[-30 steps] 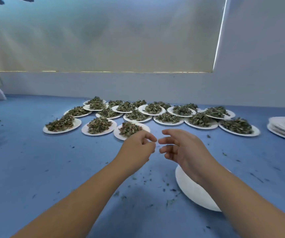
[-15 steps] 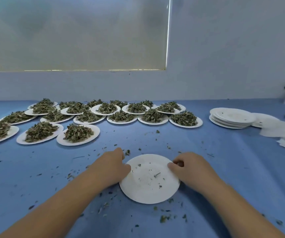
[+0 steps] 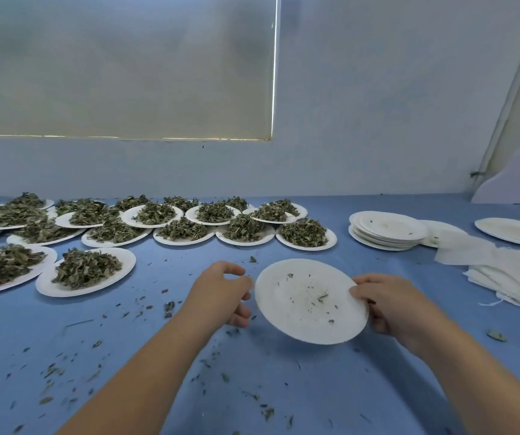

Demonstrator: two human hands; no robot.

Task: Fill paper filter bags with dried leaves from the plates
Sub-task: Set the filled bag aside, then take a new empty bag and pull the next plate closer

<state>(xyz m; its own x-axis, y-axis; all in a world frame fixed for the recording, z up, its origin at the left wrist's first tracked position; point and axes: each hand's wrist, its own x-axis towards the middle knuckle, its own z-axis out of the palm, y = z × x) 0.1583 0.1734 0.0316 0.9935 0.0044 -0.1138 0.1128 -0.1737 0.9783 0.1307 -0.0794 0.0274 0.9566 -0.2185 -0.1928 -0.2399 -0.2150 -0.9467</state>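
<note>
Right hand (image 3: 390,306) has tilted the emptied plate (image 3: 309,306) up.

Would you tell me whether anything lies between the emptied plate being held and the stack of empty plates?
Nothing visible does: only blue tabletop separates the emptied plate from the stack of empty plates; the filter bags lie further right.
</note>
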